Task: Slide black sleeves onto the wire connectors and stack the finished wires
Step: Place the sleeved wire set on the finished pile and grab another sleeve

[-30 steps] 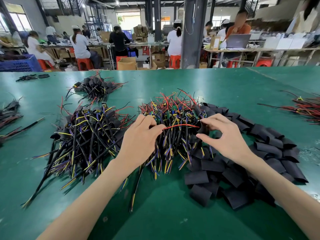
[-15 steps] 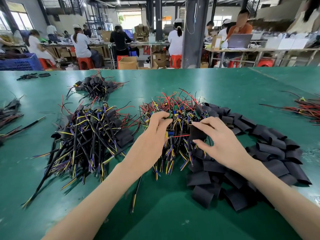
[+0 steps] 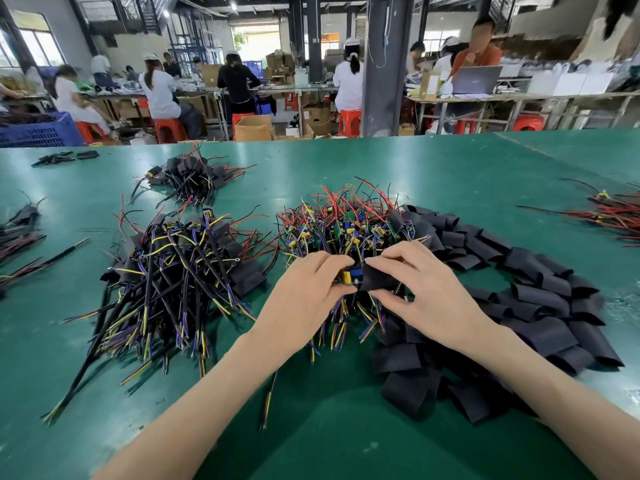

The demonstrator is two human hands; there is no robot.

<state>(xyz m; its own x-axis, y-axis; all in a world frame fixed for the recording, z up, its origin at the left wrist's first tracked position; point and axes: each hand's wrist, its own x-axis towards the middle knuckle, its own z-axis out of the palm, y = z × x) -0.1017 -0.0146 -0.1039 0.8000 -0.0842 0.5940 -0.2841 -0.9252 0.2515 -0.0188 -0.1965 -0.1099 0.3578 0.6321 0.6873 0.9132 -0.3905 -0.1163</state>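
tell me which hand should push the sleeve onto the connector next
Right, probably. The right hand pinches the black sleeve right beside the yellow-and-blue connector, so a short push leftward should do it. The left hand grips that connector and is better used to steady it.

Two hands [image 3: 304,296] [image 3: 429,299], five wire piles [image 3: 173,271] [image 3: 346,226] [image 3: 188,174] [image 3: 613,213] [image 3: 19,233], one sleeve heap [image 3: 519,306].

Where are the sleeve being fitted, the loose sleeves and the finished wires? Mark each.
sleeve being fitted [image 3: 379,277]: head view, its flat middle.
loose sleeves [image 3: 554,327]: head view, right side of the pile.
finished wires [image 3: 180,271]: head view, middle of the left heap.
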